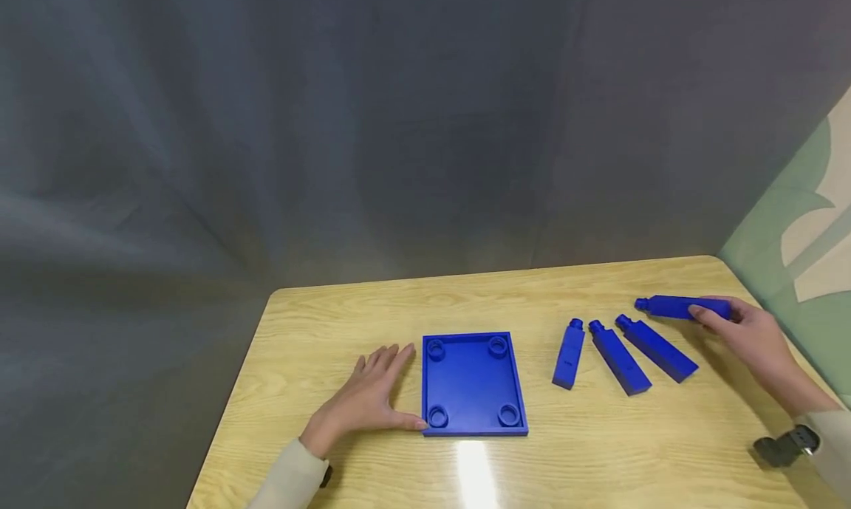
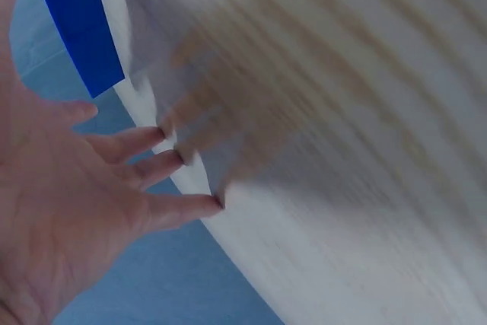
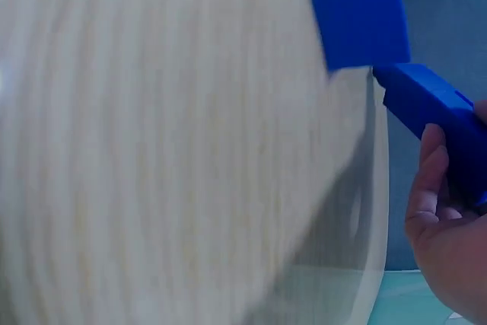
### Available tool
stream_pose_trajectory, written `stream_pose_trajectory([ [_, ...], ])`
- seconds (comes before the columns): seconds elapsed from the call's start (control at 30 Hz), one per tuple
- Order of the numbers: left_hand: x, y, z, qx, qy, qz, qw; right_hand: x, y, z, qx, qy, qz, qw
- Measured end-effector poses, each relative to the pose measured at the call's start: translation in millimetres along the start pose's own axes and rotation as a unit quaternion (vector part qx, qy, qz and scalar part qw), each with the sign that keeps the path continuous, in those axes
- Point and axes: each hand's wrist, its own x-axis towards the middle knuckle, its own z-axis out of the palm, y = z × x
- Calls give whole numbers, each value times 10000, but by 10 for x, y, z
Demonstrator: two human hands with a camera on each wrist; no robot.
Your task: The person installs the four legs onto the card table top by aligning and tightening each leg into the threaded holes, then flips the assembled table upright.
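Note:
A square blue tray-like base (image 1: pixel 473 383) with a raised rim and a round socket in each corner lies on the table. My left hand (image 1: pixel 372 398) is at its left side, fingers spread, thumb tip at the near left corner; in the left wrist view the fingertips of the left hand (image 2: pixel 114 165) meet the wood. At the far right my right hand (image 1: pixel 754 339) grips a blue square leg (image 1: pixel 685 307) with a knobbed end pointing left. The right wrist view shows the held leg (image 3: pixel 437 108) between the fingers and thumb of the right hand (image 3: pixel 449 241).
Three more blue legs, a left one (image 1: pixel 568 357), a middle one (image 1: pixel 620 361) and a right one (image 1: pixel 658 348), lie between base and right hand, knobs pointing away. The wooden table (image 1: pixel 346 309) ends at a dark curtain (image 1: pixel 425 162). A green patterned surface (image 1: pixel 798 258) borders the right.

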Motion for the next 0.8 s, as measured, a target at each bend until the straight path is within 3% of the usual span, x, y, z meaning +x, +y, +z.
stream_pose_trajectory([
  [0.13,28,13,-31,14,-59,155,9999,-22,-99,-12,755,-3,274,9968],
  [0.17,43,21,-43,27,-78,187,9998,-30,-126,-12,1111,-30,308,9933],
  [0.23,72,37,-65,34,-150,223,9996,-51,-186,4,2066,-15,352,9778],
  [0.33,99,58,-94,5,-340,177,9993,-73,-292,66,3479,55,282,9371],
  [0.37,104,62,-103,9,-404,154,9991,-72,-332,91,3933,68,224,9191],
  [0.47,112,67,-122,36,-534,79,9985,-58,-448,173,4775,61,10,8786],
  [0.57,117,67,-125,52,-564,60,9984,-40,-528,239,5200,-125,-86,8540],
  [0.67,119,74,-116,35,-577,66,9983,-43,-567,295,5275,-304,-54,8490],
  [0.8,129,104,-119,36,-608,44,9981,-64,-627,363,4946,-339,-112,8684],
])
